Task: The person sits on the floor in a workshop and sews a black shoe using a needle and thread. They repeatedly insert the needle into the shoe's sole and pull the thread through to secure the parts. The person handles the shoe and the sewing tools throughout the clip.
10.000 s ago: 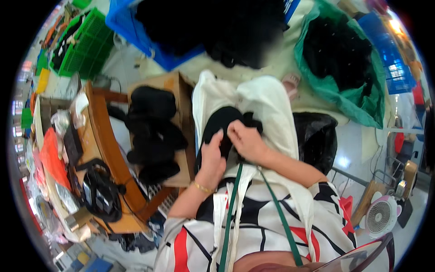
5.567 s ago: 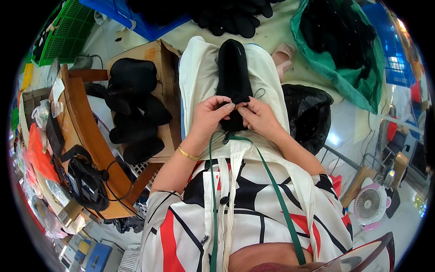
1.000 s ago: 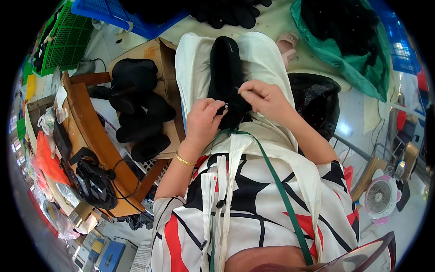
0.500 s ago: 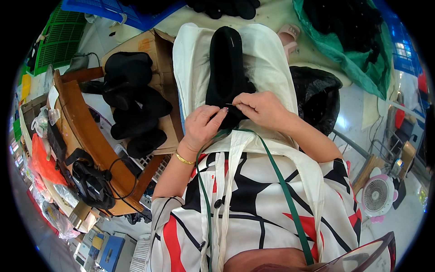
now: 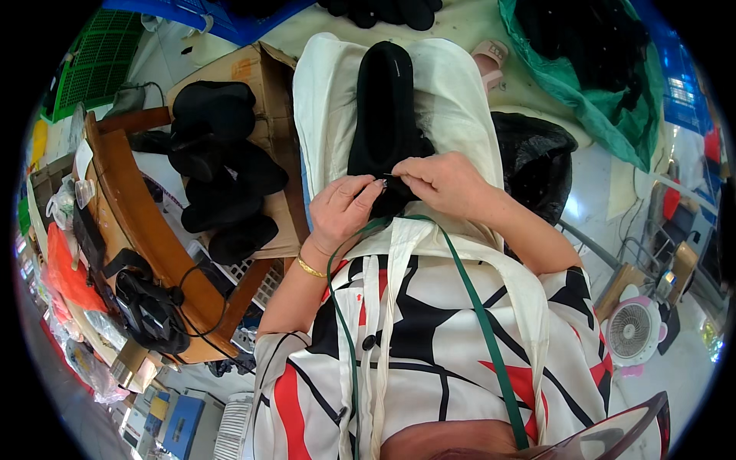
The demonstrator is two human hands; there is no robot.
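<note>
Black shoe (image 5: 383,107) under and just beyond both hands, left hand (image 5: 343,211) pinched on its near end, right hand (image 5: 446,184) pinching needle (image 5: 388,175), white apron (image 5: 464,100) beneath hands, shoe pile (image 5: 216,111) on cardboard box (image 5: 277,126) left of left hand, black bag (image 5: 540,157) right of right hand

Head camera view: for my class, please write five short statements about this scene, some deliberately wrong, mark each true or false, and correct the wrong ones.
1. The black shoe lies on the white cloth over the person's lap. True.
2. The gold-coloured bracelet is on the right wrist. False: it is on the left wrist.
3. Both the left hand and the right hand are at the shoe's near end. True.
4. The white-and-pink fan is on the left side of the picture. False: it is on the right.
5. The green sack at the upper right holds black things. True.
</note>
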